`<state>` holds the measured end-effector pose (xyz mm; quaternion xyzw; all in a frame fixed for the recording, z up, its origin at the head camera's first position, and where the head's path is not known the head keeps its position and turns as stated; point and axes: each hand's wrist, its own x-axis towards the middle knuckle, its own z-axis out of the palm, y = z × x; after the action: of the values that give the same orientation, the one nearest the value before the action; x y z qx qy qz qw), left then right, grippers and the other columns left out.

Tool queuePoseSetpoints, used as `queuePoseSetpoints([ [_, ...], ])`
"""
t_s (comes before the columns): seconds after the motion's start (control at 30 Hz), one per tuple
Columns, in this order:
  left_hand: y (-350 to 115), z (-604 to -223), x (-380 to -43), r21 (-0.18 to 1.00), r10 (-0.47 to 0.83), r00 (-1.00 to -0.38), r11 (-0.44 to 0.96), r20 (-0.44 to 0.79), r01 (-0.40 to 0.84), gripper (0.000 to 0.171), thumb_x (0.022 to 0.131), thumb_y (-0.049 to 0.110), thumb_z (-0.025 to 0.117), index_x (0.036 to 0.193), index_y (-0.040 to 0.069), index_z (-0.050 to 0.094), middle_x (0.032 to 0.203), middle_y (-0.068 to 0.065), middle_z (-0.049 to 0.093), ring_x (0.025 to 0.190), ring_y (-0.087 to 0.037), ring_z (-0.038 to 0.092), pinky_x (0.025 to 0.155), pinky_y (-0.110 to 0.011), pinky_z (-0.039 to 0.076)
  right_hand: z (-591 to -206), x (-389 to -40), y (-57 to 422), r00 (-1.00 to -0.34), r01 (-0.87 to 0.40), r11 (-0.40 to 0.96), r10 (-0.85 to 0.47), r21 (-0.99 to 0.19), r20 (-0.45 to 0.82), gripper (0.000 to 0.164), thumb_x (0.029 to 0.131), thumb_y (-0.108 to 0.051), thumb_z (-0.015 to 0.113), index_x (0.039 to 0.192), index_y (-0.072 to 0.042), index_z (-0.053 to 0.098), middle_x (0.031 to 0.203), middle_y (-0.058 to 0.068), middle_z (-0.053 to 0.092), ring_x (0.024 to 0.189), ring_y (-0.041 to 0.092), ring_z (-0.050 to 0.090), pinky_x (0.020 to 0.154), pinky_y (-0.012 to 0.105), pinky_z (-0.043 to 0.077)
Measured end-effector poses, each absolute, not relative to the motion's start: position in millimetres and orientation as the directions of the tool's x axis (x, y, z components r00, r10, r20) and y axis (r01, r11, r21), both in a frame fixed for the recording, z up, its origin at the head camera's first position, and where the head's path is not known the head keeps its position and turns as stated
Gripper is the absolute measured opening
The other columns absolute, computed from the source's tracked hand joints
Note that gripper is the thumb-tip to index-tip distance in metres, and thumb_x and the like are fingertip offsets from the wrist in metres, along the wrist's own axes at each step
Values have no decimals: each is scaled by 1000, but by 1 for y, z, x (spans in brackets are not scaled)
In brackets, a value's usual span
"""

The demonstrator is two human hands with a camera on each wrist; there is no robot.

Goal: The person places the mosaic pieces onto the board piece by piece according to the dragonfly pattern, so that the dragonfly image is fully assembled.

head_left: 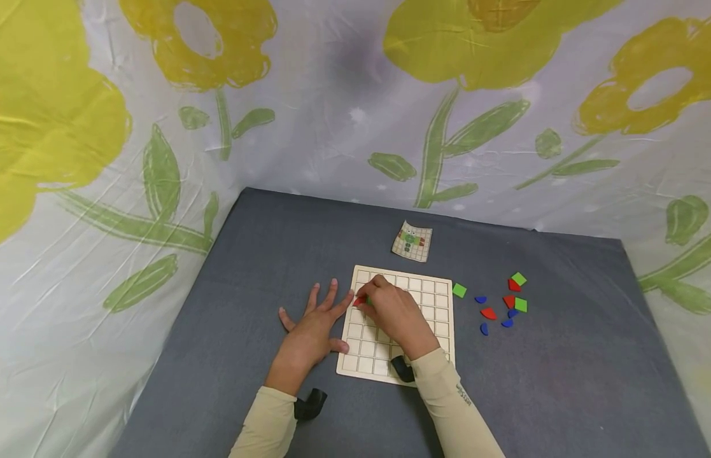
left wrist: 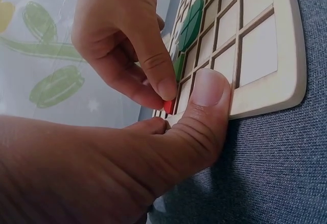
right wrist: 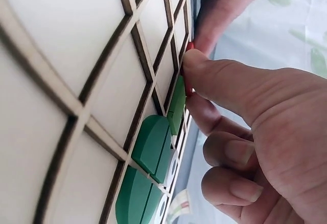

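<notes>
A wooden grid board (head_left: 366, 365) lies on the grey cloth, its square cells framed by thin raised strips. My right hand (head_left: 396, 313) is over the board's left part and pinches a small red piece (left wrist: 168, 106) between thumb and forefinger, low at a cell near the left edge. Beside it, light green pieces (right wrist: 176, 106) and dark green rounded pieces (right wrist: 152, 142) sit in cells. My left hand (head_left: 310, 338) is spread at the board's left edge, its thumb (left wrist: 208, 88) resting on the wooden rim and its forefinger near the red piece.
Behind the board lies a patterned card (head_left: 412, 242) with a coloured grid picture. Loose pieces lie to the right: green squares (head_left: 459, 290), red pieces (head_left: 489, 313) and blue pieces (head_left: 484, 329). A flower-printed curtain (head_left: 332, 127) stands around the table.
</notes>
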<state>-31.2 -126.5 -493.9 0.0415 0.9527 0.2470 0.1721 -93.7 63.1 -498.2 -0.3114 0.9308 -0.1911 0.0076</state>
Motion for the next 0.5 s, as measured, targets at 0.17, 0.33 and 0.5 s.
queuePoseSetpoints([
  [0.17, -127, -495, -31, 480, 159, -937, 877, -313, -12, 107, 75, 34, 89, 167, 35, 34, 178, -1, 10, 164, -36, 0, 104, -95, 0, -499, -92, 64, -805, -575, 723, -582, -383, 112, 19, 92, -16, 84, 110, -10, 80, 102, 3, 67, 81, 15, 70, 72, 34, 61],
  [0.33, -127, -495, -31, 478, 157, -934, 878, -320, -16, 107, 75, 34, 89, 167, 36, 33, 178, 0, 10, 164, -35, 0, 104, -94, 0, -499, -91, 64, -797, -592, 716, -590, -370, 133, 18, 92, -18, 85, 107, -11, 80, 103, 2, 66, 80, 15, 70, 71, 33, 61],
  [0.5, -126, -494, -30, 480, 159, -938, 877, -306, -8, 107, 75, 34, 89, 167, 35, 34, 178, -1, 12, 164, -36, 1, 103, -95, 1, -498, -91, 65, -795, -596, 714, -590, -366, 145, 17, 92, -18, 85, 106, -10, 81, 105, 4, 65, 79, 15, 69, 70, 33, 61],
])
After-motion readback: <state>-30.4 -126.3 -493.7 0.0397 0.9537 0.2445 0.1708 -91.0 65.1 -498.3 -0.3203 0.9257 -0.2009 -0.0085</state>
